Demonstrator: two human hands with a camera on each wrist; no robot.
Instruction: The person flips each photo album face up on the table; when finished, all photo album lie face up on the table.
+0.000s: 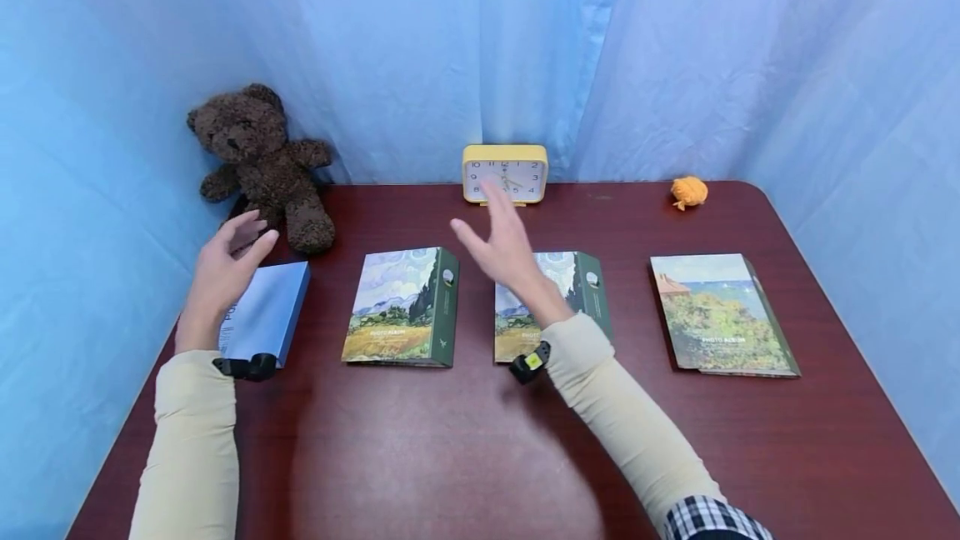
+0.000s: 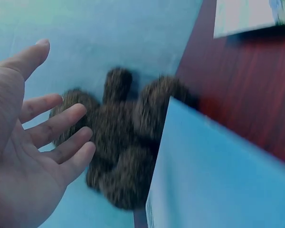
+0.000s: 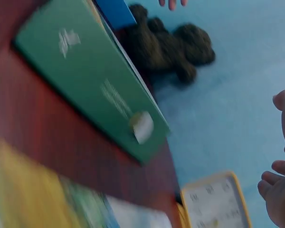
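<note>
My left hand [image 1: 228, 269] is raised over a light blue book-like box [image 1: 277, 302] at the table's left side; its loosely spread fingers hold nothing. In the left wrist view that hand [image 2: 38, 137] appears apart from the box [image 2: 218, 175]. My right hand [image 1: 504, 248], also holding nothing, hovers above a photo album [image 1: 512, 344] with a landscape cover, hiding part of it. A matching photo album [image 1: 393, 298] with a green spine lies between the hands. Only part of the right hand [image 3: 280, 194] shows at the right wrist view's edge.
A brown teddy bear [image 1: 258, 161] sits at the back left. The yellow-framed clock [image 1: 504, 150] stands at the back middle, and a small orange toy [image 1: 688, 191] lies at the back right. Another photo album [image 1: 716, 307] rests on the right of the dark red table [image 1: 420, 448].
</note>
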